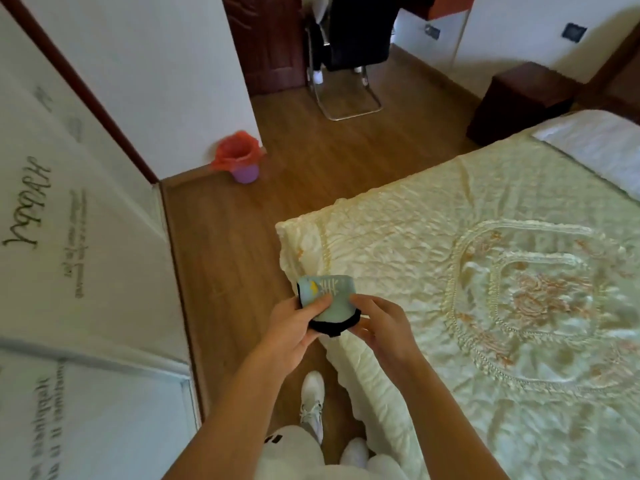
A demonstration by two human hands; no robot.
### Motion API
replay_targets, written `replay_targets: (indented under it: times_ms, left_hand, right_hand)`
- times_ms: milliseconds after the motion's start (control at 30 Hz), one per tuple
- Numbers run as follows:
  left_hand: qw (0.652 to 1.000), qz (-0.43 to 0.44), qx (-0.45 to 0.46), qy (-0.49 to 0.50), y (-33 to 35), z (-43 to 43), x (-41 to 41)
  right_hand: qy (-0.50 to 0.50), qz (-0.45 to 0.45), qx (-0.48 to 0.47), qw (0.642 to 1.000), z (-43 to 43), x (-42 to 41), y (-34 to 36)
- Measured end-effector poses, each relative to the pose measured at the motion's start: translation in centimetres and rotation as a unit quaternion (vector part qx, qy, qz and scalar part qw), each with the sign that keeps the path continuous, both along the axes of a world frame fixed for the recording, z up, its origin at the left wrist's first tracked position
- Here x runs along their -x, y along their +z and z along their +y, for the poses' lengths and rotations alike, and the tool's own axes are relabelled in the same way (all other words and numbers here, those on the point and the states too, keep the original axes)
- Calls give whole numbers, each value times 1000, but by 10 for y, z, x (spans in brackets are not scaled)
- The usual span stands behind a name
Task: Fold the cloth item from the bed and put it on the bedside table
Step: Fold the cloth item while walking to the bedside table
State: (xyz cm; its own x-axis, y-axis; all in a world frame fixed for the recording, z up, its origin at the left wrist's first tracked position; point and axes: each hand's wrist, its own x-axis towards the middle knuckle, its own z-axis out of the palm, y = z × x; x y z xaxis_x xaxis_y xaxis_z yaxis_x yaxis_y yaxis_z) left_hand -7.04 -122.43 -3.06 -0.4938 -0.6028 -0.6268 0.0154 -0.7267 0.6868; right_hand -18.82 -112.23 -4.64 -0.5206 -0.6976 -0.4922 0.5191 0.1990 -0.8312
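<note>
A small light-blue cloth item [330, 294] with a yellow and white print and a black edge is folded into a compact packet. I hold it in the air over the bed's near corner. My left hand [294, 325] grips its left side with the thumb on top. My right hand [379, 323] holds its right side, fingers under the black edge. The bed [485, 271] with its cream embroidered cover fills the right. A dark wooden bedside table [519, 102] stands beyond the bed's far end, against the wall.
A purple bin [242, 161] with a red liner stands on the wooden floor by the wall corner. A dark chair [346, 64] with a metal frame is at the back. A white wardrobe [69, 237] lines the left. My white shoes [311, 403] are beside the bed.
</note>
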Motion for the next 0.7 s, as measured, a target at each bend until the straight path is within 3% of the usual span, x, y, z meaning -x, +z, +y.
replay_targets:
  times_ms: [367,700]
  left_hand:
    - [985,6,28,173,-7,-38,-114]
    - [971,1,13,238,-35,-138,-159]
  right_hand:
    - [186,-11,8,982,-86,-84,2]
    - [250,-5,-33,968,-210,-123,-15]
